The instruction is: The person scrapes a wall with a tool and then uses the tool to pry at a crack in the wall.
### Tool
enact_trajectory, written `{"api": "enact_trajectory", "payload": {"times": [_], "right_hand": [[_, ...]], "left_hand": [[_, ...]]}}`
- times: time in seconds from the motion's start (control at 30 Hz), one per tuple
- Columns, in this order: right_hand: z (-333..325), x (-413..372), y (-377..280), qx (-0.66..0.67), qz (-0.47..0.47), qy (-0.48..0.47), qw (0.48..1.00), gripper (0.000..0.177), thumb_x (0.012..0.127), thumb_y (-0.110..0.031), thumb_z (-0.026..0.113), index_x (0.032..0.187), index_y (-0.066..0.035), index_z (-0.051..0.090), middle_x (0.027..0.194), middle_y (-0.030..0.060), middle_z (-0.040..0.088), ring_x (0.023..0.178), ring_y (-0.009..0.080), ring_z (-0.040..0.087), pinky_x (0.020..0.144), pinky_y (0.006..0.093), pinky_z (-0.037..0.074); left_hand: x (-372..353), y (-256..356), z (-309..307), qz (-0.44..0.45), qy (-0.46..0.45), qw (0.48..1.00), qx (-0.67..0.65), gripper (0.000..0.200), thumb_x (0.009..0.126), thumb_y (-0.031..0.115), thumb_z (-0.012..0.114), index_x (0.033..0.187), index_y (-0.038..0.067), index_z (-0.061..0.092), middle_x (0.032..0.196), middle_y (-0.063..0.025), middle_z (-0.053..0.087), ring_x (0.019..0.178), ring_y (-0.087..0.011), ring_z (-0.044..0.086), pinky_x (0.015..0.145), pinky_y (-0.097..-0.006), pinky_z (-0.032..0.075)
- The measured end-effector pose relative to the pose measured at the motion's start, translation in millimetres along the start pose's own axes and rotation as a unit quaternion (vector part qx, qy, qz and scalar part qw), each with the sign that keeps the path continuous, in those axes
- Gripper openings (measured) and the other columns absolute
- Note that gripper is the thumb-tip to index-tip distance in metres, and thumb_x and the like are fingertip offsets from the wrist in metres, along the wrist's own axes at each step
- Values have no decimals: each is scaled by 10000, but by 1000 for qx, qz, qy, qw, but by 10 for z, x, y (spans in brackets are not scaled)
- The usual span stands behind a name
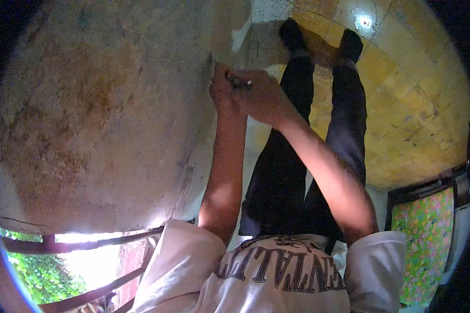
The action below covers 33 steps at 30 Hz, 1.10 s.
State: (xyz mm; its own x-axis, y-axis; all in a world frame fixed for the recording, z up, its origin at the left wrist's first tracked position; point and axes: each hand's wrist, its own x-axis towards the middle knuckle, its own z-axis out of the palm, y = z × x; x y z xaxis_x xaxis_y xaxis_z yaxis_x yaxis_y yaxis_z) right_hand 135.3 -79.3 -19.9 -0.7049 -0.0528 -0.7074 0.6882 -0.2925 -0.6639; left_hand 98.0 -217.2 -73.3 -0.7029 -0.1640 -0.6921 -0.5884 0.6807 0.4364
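Observation:
My two hands meet close to the wall, in front of my dark trousers. My left hand (223, 91) is closed, its fingers curled around a small dark object (238, 81) with a pale glint at its end. From the right, my right hand (262, 94) reaches across with its fingers closed at the same object, overlapping my left hand. Most of the object is hidden by the fingers, so I cannot tell its kind.
A stained plaster wall (88, 115) fills the left side. Yellow tiles (396, 104) cover the floor where my dark-covered feet (352, 46) stand. A barred window (83, 261) shows greenery at lower left. A green floral curtain (424, 240) hangs at lower right.

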Motion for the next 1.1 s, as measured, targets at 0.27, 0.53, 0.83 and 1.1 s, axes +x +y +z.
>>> {"api": "enact_trajectory", "payload": {"times": [0.27, 0.53, 0.83, 1.1], "right_hand": [[17, 61, -14, 2, -9, 8, 1000, 405, 809, -294, 558, 1098, -12, 593, 964, 228, 636, 914, 343, 630, 796, 369, 488], [83, 80, 114, 34, -34, 50, 998, 353, 835, -250, 521, 1086, -8, 577, 970, 252, 615, 924, 399, 601, 786, 437, 480], [238, 53, 298, -27, -30, 30, 999, 392, 814, -183, 482, 1172, -24, 500, 1003, 256, 606, 923, 427, 585, 806, 473, 460], [174, -235, 29, 57, 52, 47, 996, 454, 809, -148, 471, 1254, -54, 467, 1105, 239, 580, 1058, 385, 547, 878, 419, 448]], "left_hand": [[147, -159, -8, -124, -36, 931, -343, 179, 842, 176, 543, 689, 126, 464, 631, 10, 428, 537, -122, 450, 522, -305, 376], [183, -55, 72, -197, -5, 931, -307, 153, 843, 193, 541, 720, 113, 499, 659, 14, 466, 573, -118, 476, 546, -292, 406], [-84, 124, -82, -179, -146, 891, -391, 142, 856, 208, 541, 811, 78, 575, 736, -26, 572, 647, -144, 549, 588, -276, 450], [204, -246, -126, -115, -119, 923, -348, 147, 877, 224, 531, 818, 94, 567, 727, -8, 564, 649, -128, 561, 584, -292, 460]]}}
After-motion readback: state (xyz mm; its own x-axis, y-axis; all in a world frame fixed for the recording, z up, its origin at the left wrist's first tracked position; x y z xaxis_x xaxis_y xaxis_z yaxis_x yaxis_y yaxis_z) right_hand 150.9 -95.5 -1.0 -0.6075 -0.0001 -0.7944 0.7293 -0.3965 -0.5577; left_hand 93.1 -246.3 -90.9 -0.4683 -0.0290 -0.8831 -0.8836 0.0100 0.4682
